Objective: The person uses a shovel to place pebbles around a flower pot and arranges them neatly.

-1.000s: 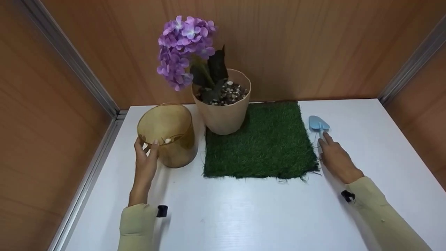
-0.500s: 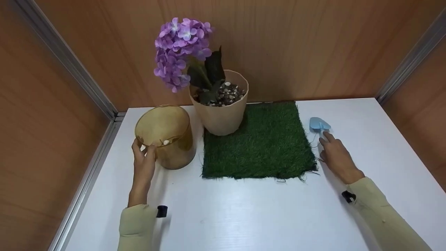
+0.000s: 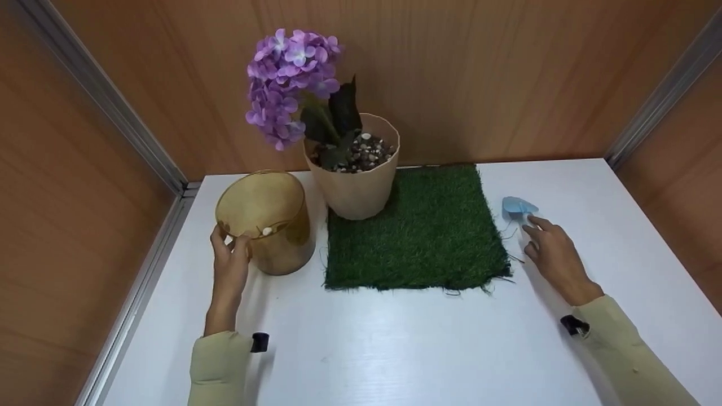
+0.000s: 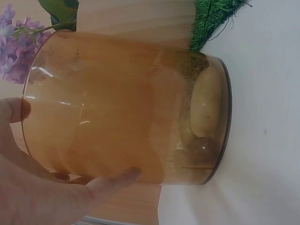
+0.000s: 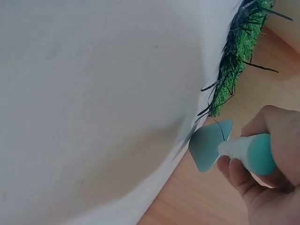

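Take the mat (image 3: 423, 237) as the dial, with twelve at the back wall (image 3: 468, 84). The jar (image 3: 279, 248) stands beside it at nine, and the trowel (image 3: 514, 206) is just beside it near three. The left hand (image 3: 229, 273) pinches the jar's rim between thumb and fingers, on the side facing seven. The right hand (image 3: 555, 254) curls its fingers and thumb around the trowel's handle (image 5: 234, 149), blade pointing toward eleven. Whether the blade touches the table (image 3: 383, 344) I cannot tell.

The step in hand looks like steadying the jar and taking hold of the trowel. The next move seems to call for a secure grip on the handle and a lift that takes the blade past the mat's frayed edge; a loose strand near the blade could snag.

The pot (image 3: 355, 192) stands on the mat at ten to eleven, and its flower (image 3: 287, 79) leans out toward ten, above and behind the jar, so a high sweep that way could brush petals. Stones (image 4: 206, 103) lie in the jar's bottom. The jar is near the table's left edge; the broadest room for moving lies at six, between the arms.
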{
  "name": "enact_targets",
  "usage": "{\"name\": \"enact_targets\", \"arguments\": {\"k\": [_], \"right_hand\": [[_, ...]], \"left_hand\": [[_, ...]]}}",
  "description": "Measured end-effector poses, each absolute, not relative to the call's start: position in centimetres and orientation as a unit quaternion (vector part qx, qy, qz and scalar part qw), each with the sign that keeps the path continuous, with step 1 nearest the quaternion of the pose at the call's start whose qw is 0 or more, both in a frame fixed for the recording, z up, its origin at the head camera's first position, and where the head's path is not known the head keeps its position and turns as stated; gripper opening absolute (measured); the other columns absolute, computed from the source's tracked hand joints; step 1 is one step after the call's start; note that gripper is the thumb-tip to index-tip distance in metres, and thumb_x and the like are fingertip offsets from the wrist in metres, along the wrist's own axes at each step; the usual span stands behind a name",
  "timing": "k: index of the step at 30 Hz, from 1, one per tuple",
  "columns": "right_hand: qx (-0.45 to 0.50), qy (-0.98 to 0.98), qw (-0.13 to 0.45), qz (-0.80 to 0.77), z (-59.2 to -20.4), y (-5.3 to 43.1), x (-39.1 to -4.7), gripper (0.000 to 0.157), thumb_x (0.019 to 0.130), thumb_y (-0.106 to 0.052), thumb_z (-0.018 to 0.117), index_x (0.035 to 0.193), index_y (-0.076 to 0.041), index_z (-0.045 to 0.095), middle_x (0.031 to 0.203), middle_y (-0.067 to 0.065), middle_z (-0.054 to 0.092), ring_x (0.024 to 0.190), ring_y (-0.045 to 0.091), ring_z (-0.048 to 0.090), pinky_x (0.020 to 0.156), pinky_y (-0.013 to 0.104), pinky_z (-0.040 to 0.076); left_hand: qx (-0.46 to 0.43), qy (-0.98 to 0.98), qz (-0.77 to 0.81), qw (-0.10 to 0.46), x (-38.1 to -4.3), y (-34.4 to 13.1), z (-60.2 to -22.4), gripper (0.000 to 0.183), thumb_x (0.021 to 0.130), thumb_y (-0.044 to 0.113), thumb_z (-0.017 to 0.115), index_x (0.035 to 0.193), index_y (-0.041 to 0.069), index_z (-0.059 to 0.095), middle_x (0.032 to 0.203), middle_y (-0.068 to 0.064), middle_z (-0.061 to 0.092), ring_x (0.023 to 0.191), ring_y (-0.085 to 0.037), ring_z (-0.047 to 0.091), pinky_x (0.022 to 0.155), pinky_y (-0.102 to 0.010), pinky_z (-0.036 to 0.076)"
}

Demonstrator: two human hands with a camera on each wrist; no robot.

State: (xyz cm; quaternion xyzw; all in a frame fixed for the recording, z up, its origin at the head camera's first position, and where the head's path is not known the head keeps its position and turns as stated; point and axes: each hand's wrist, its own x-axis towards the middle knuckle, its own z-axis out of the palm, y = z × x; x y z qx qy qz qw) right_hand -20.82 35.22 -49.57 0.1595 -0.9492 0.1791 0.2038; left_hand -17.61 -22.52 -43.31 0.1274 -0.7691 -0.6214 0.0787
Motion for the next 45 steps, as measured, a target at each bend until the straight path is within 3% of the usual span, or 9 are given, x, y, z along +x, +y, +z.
{"name": "enact_targets", "arguments": {"k": [17, 36, 45], "right_hand": [[0.158, -0.939, 0.225, 0.204, -49.6, 35.5, -19.6, 0.039, 0.076, 0.014, 0.064, 0.115, 0.012, 0.059, 0.129, 0.02, 0.05, 0.092, 0.032, 0.052, 0.068, 0.039, 0.046], [0.138, -0.933, 0.247, 0.221, -47.8, 35.4, -19.0, 0.043, 0.075, 0.016, 0.064, 0.117, 0.009, 0.06, 0.131, 0.015, 0.05, 0.096, 0.03, 0.054, 0.069, 0.039, 0.048], [0.148, -0.931, 0.259, 0.212, -47.3, 35.7, -18.8, 0.042, 0.075, 0.016, 0.064, 0.116, 0.009, 0.061, 0.13, 0.015, 0.051, 0.093, 0.029, 0.054, 0.064, 0.026, 0.045]], "left_hand": [[0.124, -0.765, -0.628, 0.063, -17.2, -23.0, -43.3, 0.066, 0.097, 0.032, 0.037, 0.149, 0.021, -0.001, 0.152, -0.006, 0.006, 0.135, -0.022, 0.021, 0.102, -0.047, 0.031], [0.096, -0.792, -0.603, 0.009, -15.0, -24.2, -42.8, 0.064, 0.098, 0.036, 0.029, 0.148, 0.024, -0.009, 0.154, 0.001, -0.006, 0.138, -0.023, 0.012, 0.106, -0.049, 0.025], [0.07, -0.782, -0.62, 0.003, -14.0, -25.1, -42.9, 0.063, 0.099, 0.037, 0.031, 0.149, 0.024, -0.006, 0.153, -0.002, -0.004, 0.137, -0.025, 0.016, 0.104, -0.049, 0.029]]}}
